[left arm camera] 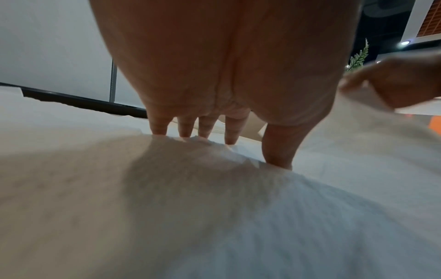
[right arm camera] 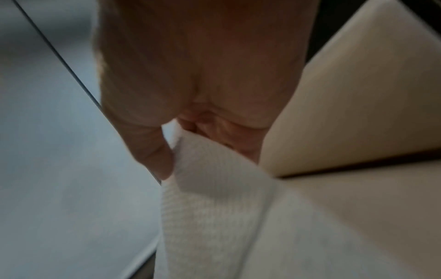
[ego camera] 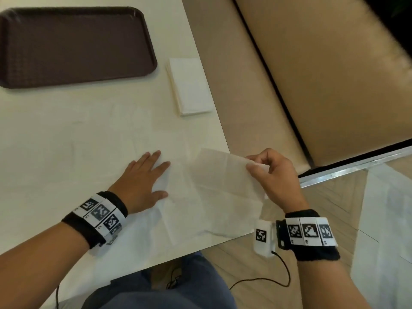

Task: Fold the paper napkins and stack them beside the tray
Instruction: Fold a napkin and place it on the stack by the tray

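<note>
A white paper napkin (ego camera: 211,197) lies spread near the table's front right corner. My left hand (ego camera: 145,177) presses flat on its left part, fingers straight; in the left wrist view the fingertips (left arm camera: 230,139) rest on the paper (left arm camera: 214,207). My right hand (ego camera: 267,168) pinches the napkin's right edge between thumb and fingers and holds it lifted off the table. The right wrist view shows that pinch on the textured napkin (right arm camera: 214,179). A stack of folded napkins (ego camera: 190,85) lies just right of the dark brown tray (ego camera: 73,45).
The cream table (ego camera: 66,134) ends close to my right hand, with a tan bench seat (ego camera: 323,74) beyond it. More white paper (ego camera: 383,219) lies low at the far right. My lap is below the table's front edge.
</note>
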Tool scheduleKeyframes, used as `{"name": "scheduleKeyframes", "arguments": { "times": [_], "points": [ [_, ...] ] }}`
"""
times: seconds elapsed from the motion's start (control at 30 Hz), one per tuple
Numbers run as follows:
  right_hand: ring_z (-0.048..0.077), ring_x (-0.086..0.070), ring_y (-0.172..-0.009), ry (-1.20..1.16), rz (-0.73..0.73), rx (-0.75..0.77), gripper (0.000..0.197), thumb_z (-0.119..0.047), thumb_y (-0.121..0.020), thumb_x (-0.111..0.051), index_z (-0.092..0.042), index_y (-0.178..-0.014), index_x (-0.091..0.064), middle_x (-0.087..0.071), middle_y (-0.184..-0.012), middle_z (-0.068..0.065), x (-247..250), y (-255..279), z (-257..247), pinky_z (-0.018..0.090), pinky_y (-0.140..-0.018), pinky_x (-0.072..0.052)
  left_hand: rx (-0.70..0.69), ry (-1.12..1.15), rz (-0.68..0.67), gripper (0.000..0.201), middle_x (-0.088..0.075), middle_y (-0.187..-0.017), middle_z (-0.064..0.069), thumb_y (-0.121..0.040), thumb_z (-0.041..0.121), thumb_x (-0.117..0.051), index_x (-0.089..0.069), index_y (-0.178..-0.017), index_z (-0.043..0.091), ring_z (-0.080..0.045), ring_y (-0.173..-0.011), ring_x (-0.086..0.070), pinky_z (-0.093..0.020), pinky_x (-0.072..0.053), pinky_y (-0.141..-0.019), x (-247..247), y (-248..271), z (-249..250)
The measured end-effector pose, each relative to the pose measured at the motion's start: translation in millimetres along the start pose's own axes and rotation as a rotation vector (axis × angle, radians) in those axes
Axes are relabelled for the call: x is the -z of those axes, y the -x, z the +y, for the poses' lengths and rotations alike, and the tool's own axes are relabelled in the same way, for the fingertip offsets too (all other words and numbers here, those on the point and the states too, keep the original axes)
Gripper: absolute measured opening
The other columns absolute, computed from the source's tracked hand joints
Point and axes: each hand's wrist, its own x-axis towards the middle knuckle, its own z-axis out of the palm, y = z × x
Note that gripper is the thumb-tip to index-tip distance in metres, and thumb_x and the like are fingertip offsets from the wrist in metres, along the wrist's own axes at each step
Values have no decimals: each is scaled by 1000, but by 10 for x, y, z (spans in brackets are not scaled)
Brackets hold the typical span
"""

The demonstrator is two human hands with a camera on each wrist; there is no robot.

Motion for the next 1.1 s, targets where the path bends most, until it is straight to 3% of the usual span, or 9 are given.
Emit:
{"name": "scheduleKeyframes", "arguments": {
  "times": [0.1, 0.27, 0.37, 0.43, 0.53, 0.67, 0.8, 0.97, 1.1],
  "points": [
    [11, -71, -94, -81, -65, 147, 22, -3, -91, -67, -6, -77, -51, -78, -100, -12, 205, 10, -420, 30, -72, -57, -24, 141, 51, 93, 17, -166, 7, -91, 59, -58, 0, -159, 34, -14, -153, 13, -42, -6, -126, 151, 49, 78],
    [19, -73, -98, -92, -259, 322, 26, 6, -89, -69, -10, -76, -53, -79, -101, 0, 244, 9, -899, 37, -81, -57, -255, 389, 403, 110, 5, -162, 29, -75, 53, -81, -8, -156, 45, 3, -149, -1, -26, -21, -115, 821, 208, 483],
    [19, -72, -93, -142, -308, 365, 22, -13, -86, -74, -21, -75, -57, -78, -98, 5, 177, 6, -1096, 38, -79, -56, -277, 500, 536, 110, -8, -158, 31, -69, 53, -85, -13, -153, 48, 8, -144, -11, -23, -23, -110, 1129, 251, 595],
    [18, -69, -85, -172, -294, 386, 19, -31, -82, -72, -29, -72, -57, -76, -92, 7, 142, 10, -1206, 34, -73, -52, -186, 681, 517, 115, -20, -157, 27, -63, 56, -87, -15, -151, 51, 3, -143, -22, -26, -27, -110, 1197, 267, 495],
    [16, -61, -73, -274, -266, 427, 20, -27, -82, -74, -30, -71, -58, -68, -80, 7, 113, 8, -1300, 27, -63, -47, -119, 960, 285, 121, -49, -148, 13, -59, 46, -94, -18, -153, 47, -3, -138, -41, -37, -32, -116, 1175, 320, 266],
    [14, -59, -68, -329, -268, 450, 19, -18, -84, -74, -25, -73, -60, -66, -78, 8, 66, -9, -1374, 25, -57, -47, -232, 1238, 56, 72, -70, -122, -14, -75, 7, -84, -55, -139, 21, -31, -117, -65, -46, -50, -104, 1161, 431, 139],
    [14, -53, -64, -362, -193, 399, 22, -21, -88, -75, -24, -73, -58, -58, -73, -7, 3, -44, -1383, 29, -54, -44, -232, 1353, 172, 39, -73, -115, -12, -79, 5, -70, -68, -119, 5, -31, -108, -70, -35, -59, -85, 1252, 560, 147],
    [16, -45, -55, -327, -91, 304, 30, -19, -95, -68, -30, -70, -56, -56, -66, -8, -132, -94, -1347, 24, -47, -37, -222, 1332, 369, 40, -75, -113, -4, -77, 13, -72, -69, -117, 11, -27, -101, -73, -35, -61, -77, 1340, 648, 156],
    [12, -44, -50, -378, -97, 218, 28, -24, -97, -64, -31, -71, -55, -55, -63, -3, -178, -117, -1310, 23, -43, -34, -235, 1351, 311, 47, -72, -121, -3, -82, 21, -81, -64, -124, 14, -27, -104, -72, -36, -61, -76, 1365, 711, 64]
  ]
}}
